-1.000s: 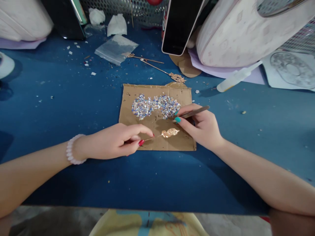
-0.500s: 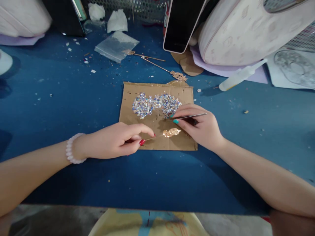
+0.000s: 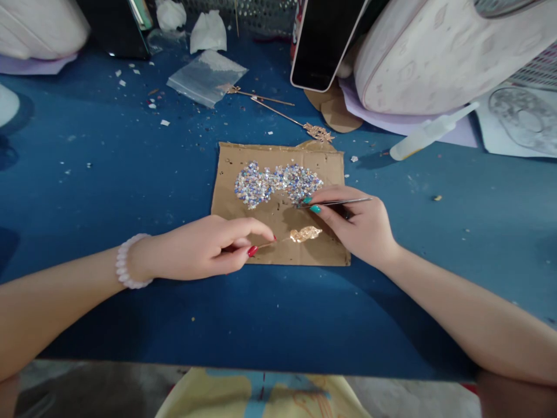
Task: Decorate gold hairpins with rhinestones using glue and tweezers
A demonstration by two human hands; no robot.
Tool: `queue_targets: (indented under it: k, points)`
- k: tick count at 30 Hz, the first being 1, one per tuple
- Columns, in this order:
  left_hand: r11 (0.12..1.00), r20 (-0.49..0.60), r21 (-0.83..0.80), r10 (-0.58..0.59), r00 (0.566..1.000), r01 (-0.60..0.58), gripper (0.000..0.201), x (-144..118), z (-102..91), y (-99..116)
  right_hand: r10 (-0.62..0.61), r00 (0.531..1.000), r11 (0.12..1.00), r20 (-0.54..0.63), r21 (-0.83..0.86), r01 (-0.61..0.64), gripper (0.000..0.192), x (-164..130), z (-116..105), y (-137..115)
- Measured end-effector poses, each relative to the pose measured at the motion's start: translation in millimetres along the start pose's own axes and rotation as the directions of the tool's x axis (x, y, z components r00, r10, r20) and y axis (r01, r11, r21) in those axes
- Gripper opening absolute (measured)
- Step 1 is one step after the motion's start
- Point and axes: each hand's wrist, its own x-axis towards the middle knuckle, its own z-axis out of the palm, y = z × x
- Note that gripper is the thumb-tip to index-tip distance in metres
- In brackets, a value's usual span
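Blue felt-like table (image 3: pixel 130 174), brown cardboard sheet (image 3: pixel 278 244) lying near its middle, I work on that. My left hand (image 3: pixel 204 248) pinches the thin stem of a gold hairpin (image 3: pixel 306 234) between thumb and forefinger, fingers closed tight on it, the ornate gold head resting on the cardboard near its front edge. My right hand (image 3: pixel 361 223) is closed on tweezers (image 3: pixel 335 202), held like a pen, tips pointing left into the right edge of the rhinestone pile (image 3: pixel 278 183), which spreads along the cardboard's back half. Can't tell if a stone is caught in the tips, too small. Progress, my guess: the hairpin head looks plain gold with some glint, no clear stones set on it, so I judge the decorating early or barely started; the pile is big, plenty left. Two more gold hairpins (image 3: pixel 287 113) lie on the table just past the cardboard's back edge, apparently undecorated too. A white glue bottle (image 3: pixel 429 134) lies on its side toward the back right, a clear plastic bag (image 3: pixel 206 75) toward the back left, a dark phone (image 3: pixel 322 40) propped at the back edge. Loose specks scattered over the table's left back area.
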Motion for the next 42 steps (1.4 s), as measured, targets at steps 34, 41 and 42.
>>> queue_targets:
  k: [34,41,42]
  points:
    - [0.999,0.048,0.009,0.031,0.998,-0.032,0.036,2.6,-2.4,-3.6,0.029,0.999,0.999,-0.045,0.033,-0.027,0.010,-0.1,-0.5,0.8]
    - [1.000,0.050,0.019,0.022,0.998,-0.023,0.036,2.4,-3.7,-0.8,-0.040,0.999,0.999,0.029,0.032,0.039,0.013,0.8,-2.2,3.5]
    - [0.999,0.051,0.021,0.025,0.998,-0.026,0.035,2.6,-3.7,-0.8,-0.038,0.999,0.999,0.014,0.011,0.038,0.013,1.1,-2.3,3.9]
